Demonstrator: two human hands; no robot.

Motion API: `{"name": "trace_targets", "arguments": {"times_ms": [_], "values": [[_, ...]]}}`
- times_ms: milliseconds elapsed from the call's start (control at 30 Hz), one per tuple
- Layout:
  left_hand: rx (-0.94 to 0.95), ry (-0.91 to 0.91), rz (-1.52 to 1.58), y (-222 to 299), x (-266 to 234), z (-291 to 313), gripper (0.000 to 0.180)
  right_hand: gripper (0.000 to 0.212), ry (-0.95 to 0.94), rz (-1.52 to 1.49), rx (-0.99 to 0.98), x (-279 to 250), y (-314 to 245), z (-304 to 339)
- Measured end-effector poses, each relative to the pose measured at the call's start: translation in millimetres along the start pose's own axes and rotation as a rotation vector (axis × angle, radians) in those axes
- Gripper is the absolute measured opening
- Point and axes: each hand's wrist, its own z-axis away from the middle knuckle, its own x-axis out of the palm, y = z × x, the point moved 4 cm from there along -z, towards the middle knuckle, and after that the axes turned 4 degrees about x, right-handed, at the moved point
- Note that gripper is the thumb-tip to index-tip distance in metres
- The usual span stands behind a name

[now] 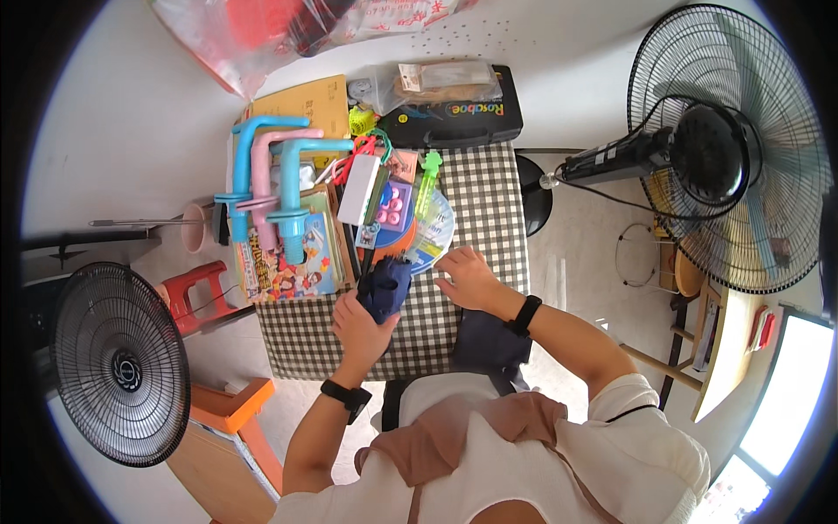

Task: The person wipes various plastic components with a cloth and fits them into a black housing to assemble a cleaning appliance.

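My left hand (360, 330) is closed round the lower end of a dark blue bundle of folded cloth (385, 289), which looks like a folded umbrella. The bundle stands over the near part of the checked tablecloth (419, 345), beside a picture book (297, 266). My right hand (471, 278) is empty, its fingers apart and slightly bent, just above the cloth. Closest to its fingertips is a round, pale printed hand fan (434, 237). Below my right wrist, a dark blue cloth (491, 342) lies at the table's near edge.
Blue and pink tube-shaped pieces (290, 179) lie on books at the left. A white box (359, 190), a purple tray (394, 205) and a green toy (428, 185) crowd the middle. Behind is a black case (454, 113). Electric fans (127, 367) stand on both sides.
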Motion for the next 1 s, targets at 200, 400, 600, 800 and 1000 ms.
{"name": "trace_targets", "arguments": {"times_ms": [200, 400, 600, 800, 1000], "values": [[0.039, -0.122, -0.064, 8, 23, 19, 0.099, 0.032, -0.32, 0.157, 0.039, 26, -21, 26], [0.003, -0.082, -0.163, -2, 51, 9, 0.087, 0.034, -0.351, 0.135, 0.046, 34, -33, 41], [0.137, -0.01, 0.16, 29, 28, 30, 0.073, 0.046, 0.084, -0.062, 0.072, -2, -36, 61], [0.622, 0.183, 0.02, 113, -27, -40, 0.066, 0.056, 0.462, -0.022, 0.037, -43, -27, 50], [0.793, 0.38, -0.101, 174, -58, -111, 0.056, 0.061, 0.593, -0.016, 0.128, -82, -2, 6]]}}
